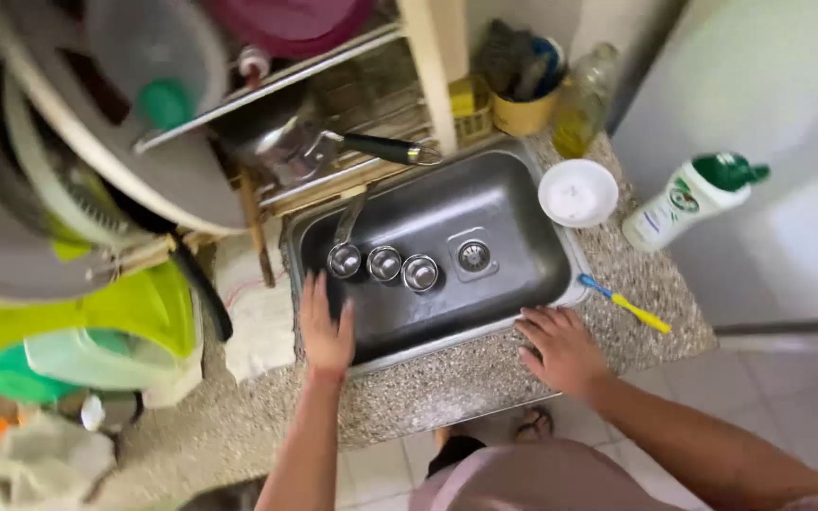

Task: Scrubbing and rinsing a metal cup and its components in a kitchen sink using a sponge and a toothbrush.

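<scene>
A steel sink (513, 213) is set in a speckled stone counter (437, 388). My left hand (326, 326) reaches over the sink's near left rim with flat, spread fingers, just below the taps (382, 263). My right hand (560, 348) rests palm down on the counter at the sink's near right corner, fingers apart. Neither hand holds anything. The basin looks empty apart from its square drain (473, 255).
A blue and yellow toothbrush (627, 303) lies right of the sink. A white round lid (577, 192), a white bottle with green cap (691, 197), an oil bottle (584, 99) and a yellow cup of scrubbers (523, 85) stand behind. A dish rack with pots (267, 114) fills the left.
</scene>
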